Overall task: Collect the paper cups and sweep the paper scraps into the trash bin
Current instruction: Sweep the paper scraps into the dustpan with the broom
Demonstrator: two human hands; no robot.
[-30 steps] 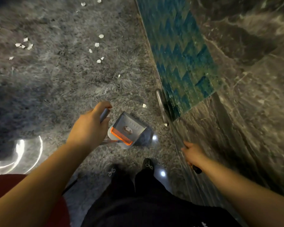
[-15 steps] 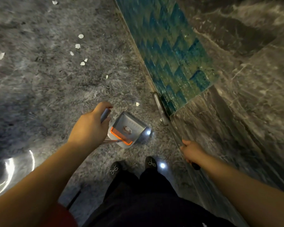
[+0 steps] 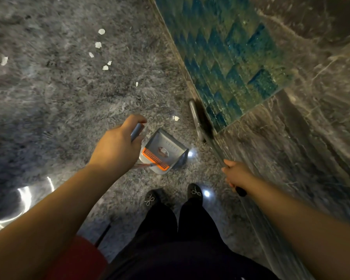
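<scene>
Head view: left hand (image 3: 117,146) curled round grey dustpan handle (image 3: 136,131), dustpan (image 3: 164,151) on marble floor (image 3: 49,110) ahead of shoes (image 3: 194,191). Right hand (image 3: 235,174) wrapped round broom handle (image 3: 216,150) beside wall (image 3: 291,138). Paper scraps (image 3: 98,45) scattered well beyond dustpan, one scrap (image 3: 176,118) just past it.

Dustpan (image 3: 165,147) grey, comb strip orange; scraps (image 3: 98,45) white — floor (image 3: 59,102) mottled grey; wall tiles (image 3: 228,63) blue-green zigzag.

Wall (image 3: 291,138) hard on the right, dustpan (image 3: 166,150) ahead; open floor (image 3: 59,108) leftward
</scene>
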